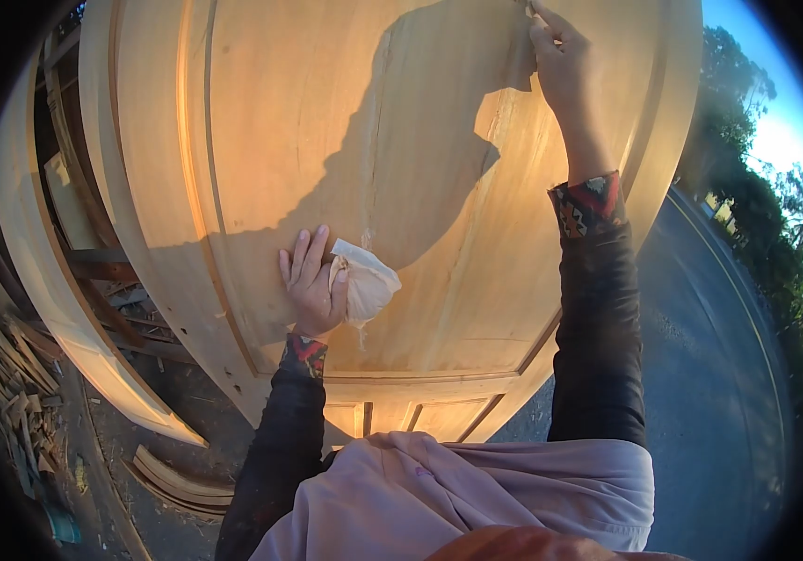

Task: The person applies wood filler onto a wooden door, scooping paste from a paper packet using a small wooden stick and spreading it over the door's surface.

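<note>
A large wooden door panel stands in front of me, with raised mouldings and pale streaks along its boards. My left hand rests against its lower part, fingers stretched upward. Between thumb and palm it holds a crumpled whitish pouch, which looks like a plastic bag; its contents are hidden. My right hand is raised to the upper right of the panel, with the fingers pinched together at the surface. Something small shows at its fingertips by the frame's top edge, too little to name. A shadow falls across the panel.
Another curved-looking wooden frame stands at the left. Scrap wood strips lie piled on the ground, with curved wood pieces closer in. A paved road runs along the right, bordered by trees.
</note>
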`<state>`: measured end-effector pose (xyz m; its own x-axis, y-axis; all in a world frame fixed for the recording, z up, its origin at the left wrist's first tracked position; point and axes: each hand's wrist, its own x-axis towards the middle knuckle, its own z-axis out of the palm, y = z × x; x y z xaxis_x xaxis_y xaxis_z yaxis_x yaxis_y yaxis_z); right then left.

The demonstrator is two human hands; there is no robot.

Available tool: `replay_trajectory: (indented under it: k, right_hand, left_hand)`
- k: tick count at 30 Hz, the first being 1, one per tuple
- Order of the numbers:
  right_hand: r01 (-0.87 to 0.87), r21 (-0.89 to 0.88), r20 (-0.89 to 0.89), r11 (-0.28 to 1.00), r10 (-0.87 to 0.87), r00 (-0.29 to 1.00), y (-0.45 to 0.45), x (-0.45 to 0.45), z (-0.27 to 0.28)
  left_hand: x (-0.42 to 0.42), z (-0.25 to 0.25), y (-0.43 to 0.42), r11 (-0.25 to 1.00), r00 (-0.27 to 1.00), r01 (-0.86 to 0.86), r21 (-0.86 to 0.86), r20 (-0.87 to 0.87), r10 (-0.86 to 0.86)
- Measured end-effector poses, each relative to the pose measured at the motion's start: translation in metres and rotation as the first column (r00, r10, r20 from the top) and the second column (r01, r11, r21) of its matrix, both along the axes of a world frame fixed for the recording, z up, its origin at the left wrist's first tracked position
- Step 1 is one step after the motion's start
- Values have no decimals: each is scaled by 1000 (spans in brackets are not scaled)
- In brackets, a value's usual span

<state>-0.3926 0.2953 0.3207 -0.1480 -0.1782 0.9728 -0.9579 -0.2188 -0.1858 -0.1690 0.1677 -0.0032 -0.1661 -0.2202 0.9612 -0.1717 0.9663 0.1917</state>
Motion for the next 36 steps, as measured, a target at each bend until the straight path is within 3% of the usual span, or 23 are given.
replay_trajectory:
  k: [1,5,12,17,19,22,23,26,29,35,36]
  right_hand:
    - [128,-84,-113,988,-137,984,-3,0,-2]
    - [300,-116,-90,947,-311,946,-16,-6,-8]
    - [472,-119,-223,873,-487,844,-8,-1,-29]
    - [593,-184,-383,784,-612,691,5,-13,-34]
    - [628,-125,-392,768,-620,680,18,-8,-28]
    - [612,339,-130,714,-609,782,42,40,7]
    - [535,217,-197,817,-500,843,42,41,18]
    - [565,-110,-347,818,-564,750,24,35,28]
    - [486,-26,-254,874,-476,842,13,24,22]
    - [678,-40,-369,734,-641,673,21,25,-14]
    - [663,-2,-358,749,-619,699,26,27,-16]
  left_hand:
    - [0,0,0,1000,1000,2,2,-1,-2]
    - [0,-1,0,1000,1000,3,-1,4,-3]
    - [-1,0,0,1000,1000,7,5,-1,-7]
    - [0,0,-1,1000,1000,10,2,-2,-10]
    - [-1,0,0,1000,1000,10,-4,-8,-10]
    - [0,0,-1,1000,1000,-7,-8,-4,7]
    - [-1,-1,-1,1000,1000,-14,-4,-1,14]
    - [-2,-1,-1,1000,1000,-24,5,-4,24]
    - [-1,0,0,1000,1000,-20,4,-13,20]
    - [-1,0,-2,1000,1000,-10,9,-14,10]
    - [-2,-1,-1,1000,1000,-3,11,-22,3]
